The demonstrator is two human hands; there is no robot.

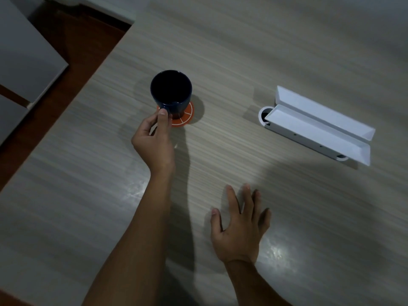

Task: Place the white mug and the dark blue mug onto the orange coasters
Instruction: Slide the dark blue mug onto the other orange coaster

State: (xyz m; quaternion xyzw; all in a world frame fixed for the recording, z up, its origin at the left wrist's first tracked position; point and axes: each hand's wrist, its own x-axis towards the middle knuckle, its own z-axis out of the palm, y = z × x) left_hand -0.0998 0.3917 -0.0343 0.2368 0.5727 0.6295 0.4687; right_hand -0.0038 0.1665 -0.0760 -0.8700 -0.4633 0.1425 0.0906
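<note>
One mug down: dark blue mug on orange coaster, left hand fingers pinching its handle. Right hand splayed, empty. Next, probably: release, find unseen white mug.

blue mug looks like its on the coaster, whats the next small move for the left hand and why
Probably let go of the handle and draw the left hand back. The blue mug stands upright on the orange coaster, so its step looks done. The right hand is open over the table, and no white mug is in view.
</note>
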